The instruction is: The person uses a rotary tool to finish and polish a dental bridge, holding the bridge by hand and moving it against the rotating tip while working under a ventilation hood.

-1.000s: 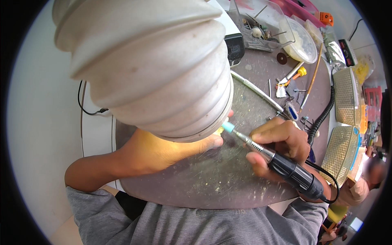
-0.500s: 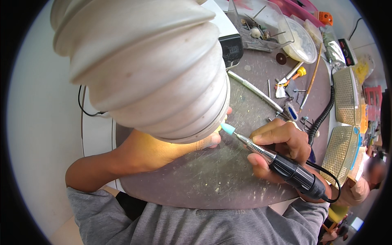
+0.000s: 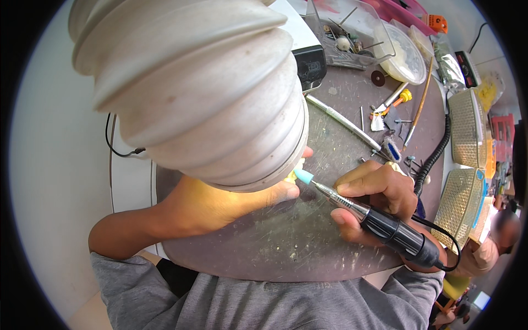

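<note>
Dusty grey round worktable [image 3: 286,242] is filling mid-frame; I am pinching a small pale yellow piece [image 3: 291,175] in my left hand [image 3: 220,201] beneath the white ribbed extraction hose [image 3: 192,93], right hand [image 3: 374,195] closed around the black-and-silver rotary handpiece [image 3: 379,223], its light blue polishing tip [image 3: 303,175] touching the piece; polishing seems midway.

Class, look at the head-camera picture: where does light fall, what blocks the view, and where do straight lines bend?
Head view: warm light glows under the ribbed hose, on the left hand; the hose hides most of that hand's small piece; the right hand and rotary tool look sharp; the table edge bends near the black rim.
</note>
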Motion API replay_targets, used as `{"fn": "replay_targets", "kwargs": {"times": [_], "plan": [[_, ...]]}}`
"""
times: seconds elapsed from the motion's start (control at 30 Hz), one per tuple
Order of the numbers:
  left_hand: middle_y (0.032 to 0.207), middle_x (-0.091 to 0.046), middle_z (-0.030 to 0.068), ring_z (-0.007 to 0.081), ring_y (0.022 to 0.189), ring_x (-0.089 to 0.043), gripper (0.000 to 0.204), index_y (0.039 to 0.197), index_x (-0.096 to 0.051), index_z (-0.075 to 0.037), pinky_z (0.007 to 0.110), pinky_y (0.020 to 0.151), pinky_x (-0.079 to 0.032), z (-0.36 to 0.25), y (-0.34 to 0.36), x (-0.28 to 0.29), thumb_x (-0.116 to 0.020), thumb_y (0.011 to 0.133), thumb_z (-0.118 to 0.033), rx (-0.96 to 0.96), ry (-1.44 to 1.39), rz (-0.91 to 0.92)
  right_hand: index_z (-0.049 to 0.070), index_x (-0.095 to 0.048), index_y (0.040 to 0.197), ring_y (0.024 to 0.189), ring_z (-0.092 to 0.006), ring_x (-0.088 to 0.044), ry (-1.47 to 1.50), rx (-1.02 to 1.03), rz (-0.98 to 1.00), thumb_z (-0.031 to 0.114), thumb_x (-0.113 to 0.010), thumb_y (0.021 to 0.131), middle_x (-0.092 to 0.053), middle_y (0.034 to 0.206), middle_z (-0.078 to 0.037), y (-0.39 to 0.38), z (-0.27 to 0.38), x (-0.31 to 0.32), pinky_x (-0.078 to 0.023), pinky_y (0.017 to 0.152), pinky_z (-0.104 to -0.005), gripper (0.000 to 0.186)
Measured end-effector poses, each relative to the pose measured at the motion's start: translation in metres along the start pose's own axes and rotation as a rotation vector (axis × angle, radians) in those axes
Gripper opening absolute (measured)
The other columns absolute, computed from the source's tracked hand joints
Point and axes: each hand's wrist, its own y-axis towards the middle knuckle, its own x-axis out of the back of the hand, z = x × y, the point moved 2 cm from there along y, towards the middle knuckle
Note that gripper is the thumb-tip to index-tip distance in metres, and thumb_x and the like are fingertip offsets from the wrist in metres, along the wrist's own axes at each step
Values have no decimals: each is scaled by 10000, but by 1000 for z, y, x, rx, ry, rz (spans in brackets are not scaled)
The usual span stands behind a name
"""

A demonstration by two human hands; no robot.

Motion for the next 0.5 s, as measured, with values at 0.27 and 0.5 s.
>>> {"fn": "replay_targets", "kwargs": {"times": [0.27, 0.5], "plan": [[1027, -527, 45, 92, 972, -563, 453, 1252, -530, 34, 208, 897, -540, 1, 0, -3, -679, 824, 50, 13, -38, 7, -6, -630, 916, 636, -176, -666, -46, 3, 14, 55, -809, 696, -669, 784, -120, 2, 2, 0, -519, 534, -250, 290], [1023, -510, 46, 96, 969, -568, 445, 1249, -536, 29, 210, 901, -543, 1, -1, -4, -673, 826, 54, 10, -23, -2, -12, -631, 915, 619, -166, -660, 0, -52, -44, 60, -812, 690, -670, 779, -122, -1, 0, -2, -511, 528, -246, 297]]}}
